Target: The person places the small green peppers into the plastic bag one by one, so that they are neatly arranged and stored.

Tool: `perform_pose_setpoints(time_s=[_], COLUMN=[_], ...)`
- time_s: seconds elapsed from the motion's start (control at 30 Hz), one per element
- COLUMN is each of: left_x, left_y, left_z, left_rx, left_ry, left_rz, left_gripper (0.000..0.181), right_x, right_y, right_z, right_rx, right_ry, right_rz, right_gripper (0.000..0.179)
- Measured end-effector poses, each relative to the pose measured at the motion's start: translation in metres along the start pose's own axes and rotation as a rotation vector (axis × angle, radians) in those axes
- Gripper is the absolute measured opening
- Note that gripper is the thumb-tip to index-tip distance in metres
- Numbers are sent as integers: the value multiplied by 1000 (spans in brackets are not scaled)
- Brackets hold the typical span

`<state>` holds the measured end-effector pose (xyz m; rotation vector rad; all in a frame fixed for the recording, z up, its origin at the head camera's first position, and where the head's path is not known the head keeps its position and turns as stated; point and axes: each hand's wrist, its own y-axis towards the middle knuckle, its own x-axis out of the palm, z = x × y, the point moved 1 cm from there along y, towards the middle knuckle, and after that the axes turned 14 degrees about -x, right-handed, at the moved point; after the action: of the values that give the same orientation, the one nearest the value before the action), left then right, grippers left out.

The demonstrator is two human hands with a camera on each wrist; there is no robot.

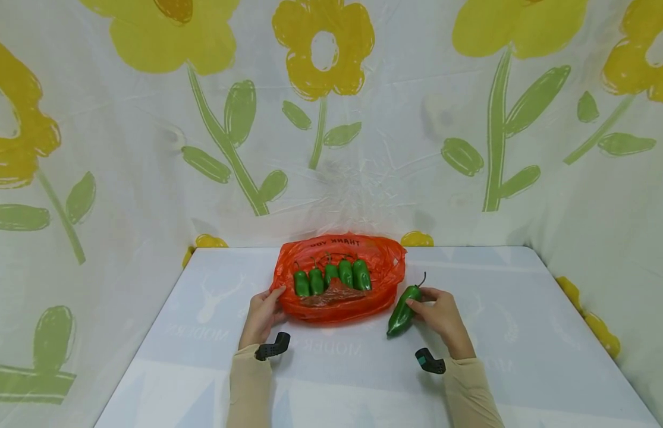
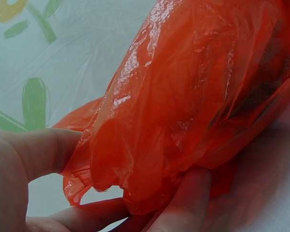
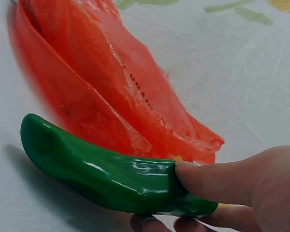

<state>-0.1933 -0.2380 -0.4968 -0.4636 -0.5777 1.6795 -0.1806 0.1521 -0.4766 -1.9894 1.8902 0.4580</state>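
A red plastic bag (image 1: 331,312) with dark lettering lies spread open at the middle of the table. Several green peppers (image 1: 361,275) stand side by side inside it, stems pointing away. At its left edge my left hand (image 1: 263,314) pinches the film, thumb on top and fingers underneath; crumpled red plastic fills the left wrist view (image 2: 150,111). Just right of the bag, my right hand (image 1: 439,312) grips one glossy green pepper (image 1: 402,312) near its stem end, tip pointing down and left. In the right wrist view that pepper (image 3: 106,169) overlaps the bag's side.
The white table (image 1: 524,356) bears pale printed patterns, and its back edge meets a hanging flowered curtain (image 1: 395,137). Curtain also runs along both sides. A black wrist camera (image 1: 274,346) sits on the left wrist, another camera (image 1: 430,361) on the right.
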Motion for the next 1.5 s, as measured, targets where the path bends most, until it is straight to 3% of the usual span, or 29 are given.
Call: perform_pose_setpoints(time_s=[0.5,1.5], left_x=[0,1], left_y=[-3,-1], left_z=[3,0], left_rx=[0,-8], left_ry=[-8,-7], left_rz=[-17,10], left_gripper=[64,58], right_x=[-4,-8], right_y=[-4,-6], right_z=[-5,-13], right_rx=[5,2], right_ry=[93,213], right_rz=[18,133], right_gripper=[61,55])
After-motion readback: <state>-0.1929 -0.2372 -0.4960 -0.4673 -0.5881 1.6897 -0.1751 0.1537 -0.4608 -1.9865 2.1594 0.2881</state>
